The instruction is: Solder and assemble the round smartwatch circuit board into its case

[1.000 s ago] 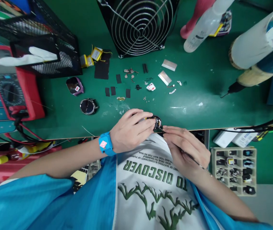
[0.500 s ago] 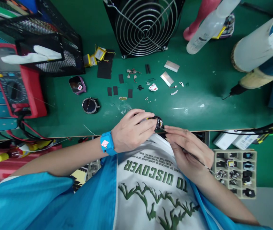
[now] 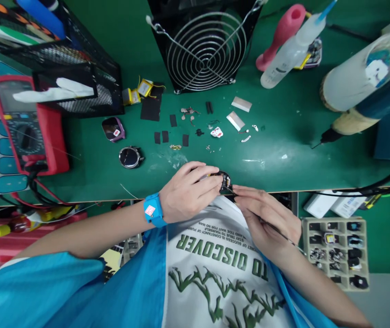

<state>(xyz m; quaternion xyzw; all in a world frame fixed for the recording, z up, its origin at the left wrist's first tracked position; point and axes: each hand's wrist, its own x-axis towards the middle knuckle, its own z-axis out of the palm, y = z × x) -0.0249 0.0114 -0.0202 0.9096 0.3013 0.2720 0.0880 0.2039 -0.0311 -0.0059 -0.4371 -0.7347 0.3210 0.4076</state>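
Note:
At the bench's front edge my left hand (image 3: 189,193) is closed around a small black watch case (image 3: 226,181), its inner parts showing. The fingers cover much of the case. My right hand (image 3: 268,216) grips a slim dark tool (image 3: 278,231), which runs back under the palm past the wrist. Its thin tip touches or nearly touches the case's lower right side; which of the two I cannot tell. Beyond my left hand lie a round black watch (image 3: 130,157) and a purple square watch (image 3: 113,129). Small black pads (image 3: 165,137) and a white piece with a red mark (image 3: 217,132) lie behind the case.
A fan (image 3: 205,61) stands at the back, a red multimeter (image 3: 30,127) and mesh organizer (image 3: 107,86) at left. On the right are a dropper bottle (image 3: 285,61), a large white cylinder (image 3: 352,75) and a soldering iron (image 3: 338,127). A parts tray (image 3: 343,262) sits below the bench edge.
The view has shifted slightly, so the bench things appear a little lower. Both hands keep their hold, and the tool's tip stays by the watch case.

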